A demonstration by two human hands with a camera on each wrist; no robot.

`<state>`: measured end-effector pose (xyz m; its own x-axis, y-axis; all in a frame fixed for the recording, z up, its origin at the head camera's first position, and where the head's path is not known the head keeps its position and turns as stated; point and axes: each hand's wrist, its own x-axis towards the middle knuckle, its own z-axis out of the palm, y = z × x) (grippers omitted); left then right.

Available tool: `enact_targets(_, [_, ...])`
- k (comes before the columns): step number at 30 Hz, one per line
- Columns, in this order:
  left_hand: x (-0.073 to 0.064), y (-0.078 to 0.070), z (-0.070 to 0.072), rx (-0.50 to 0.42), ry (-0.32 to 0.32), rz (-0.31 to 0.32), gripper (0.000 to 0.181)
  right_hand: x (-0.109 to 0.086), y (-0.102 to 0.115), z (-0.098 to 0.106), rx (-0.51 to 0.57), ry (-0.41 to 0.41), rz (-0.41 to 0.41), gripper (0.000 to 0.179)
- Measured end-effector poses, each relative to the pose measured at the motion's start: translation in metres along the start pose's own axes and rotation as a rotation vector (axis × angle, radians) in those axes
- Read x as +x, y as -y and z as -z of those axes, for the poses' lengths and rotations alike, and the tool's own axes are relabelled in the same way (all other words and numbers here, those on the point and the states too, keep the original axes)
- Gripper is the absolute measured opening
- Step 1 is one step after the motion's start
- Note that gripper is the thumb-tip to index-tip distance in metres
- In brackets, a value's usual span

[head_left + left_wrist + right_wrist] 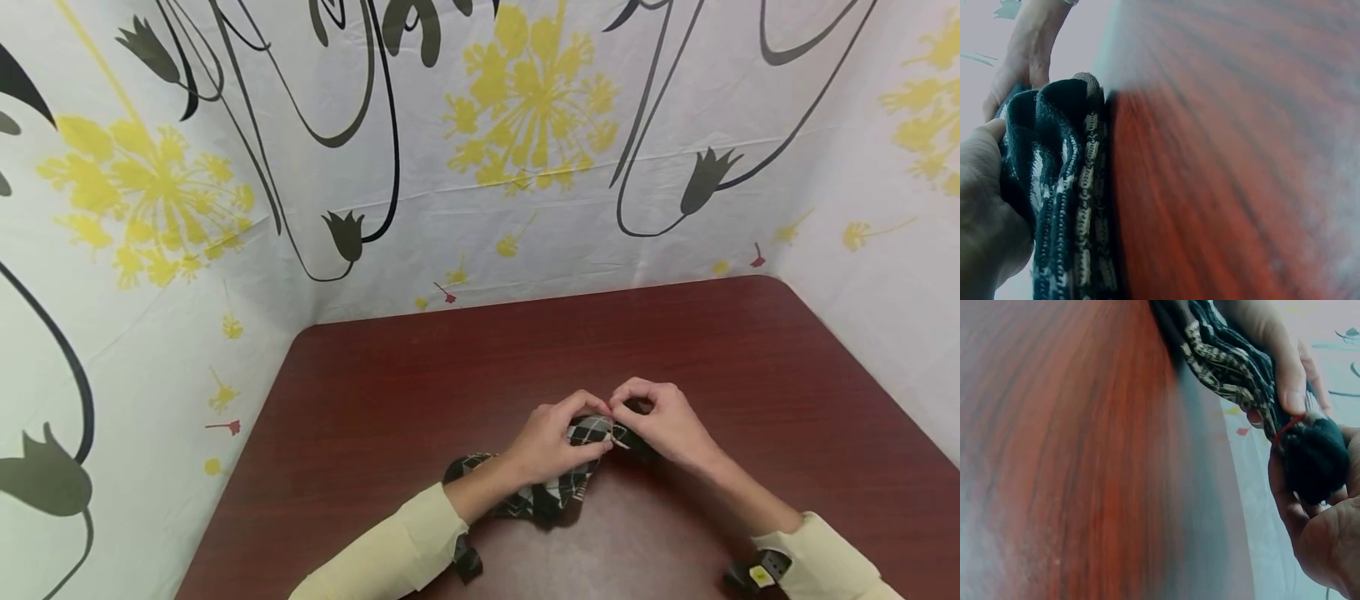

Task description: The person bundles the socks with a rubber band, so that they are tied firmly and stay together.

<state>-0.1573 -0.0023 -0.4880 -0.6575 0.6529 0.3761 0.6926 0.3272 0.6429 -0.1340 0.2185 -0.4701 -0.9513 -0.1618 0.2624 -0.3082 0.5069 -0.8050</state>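
A black, grey and white argyle knit sock (581, 479), bunched in folds, lies along the table beneath my left forearm and rises into both hands. My left hand (555, 437) grips its patterned part between thumb and fingers. Close beside it, my right hand (667, 421) pinches the sock's dark end with thumb and forefinger. In the right wrist view that plain dark end (1316, 459) bulges between the fingers, and a thin red strand (1286, 430) crosses just above it. Several stacked knit folds (1063, 187) show in the left wrist view.
The reddish-brown wooden table (405, 375) has rounded far corners. White cloth (420, 242) with yellow and grey floral prints hangs behind it and along both sides. A dark wrist device (772, 567) sits at the right cuff.
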Motion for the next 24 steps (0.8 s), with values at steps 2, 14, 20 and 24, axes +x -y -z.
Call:
enact_targets(2, [0.000, -0.001, 0.001, -0.001, -0.001, 0.001, 0.039, -0.001, -0.001, 0.002, 0.054, 0.049, -0.019, 0.008])
enact_targets(14, [0.001, 0.001, 0.002, 0.038, -0.003, 0.015, 0.046, -0.009, -0.012, 0.011, 0.250, 0.261, -0.006, 0.033])
enact_targets(20, [0.000, 0.001, 0.000, 0.111, -0.034, -0.027, 0.045, -0.010, -0.013, 0.011, 0.250, 0.222, 0.032, 0.035])
enact_targets(24, [0.001, 0.000, 0.000, 0.119, -0.047, -0.009, 0.041, -0.011, -0.013, 0.011, 0.267, 0.225, 0.045, 0.034])
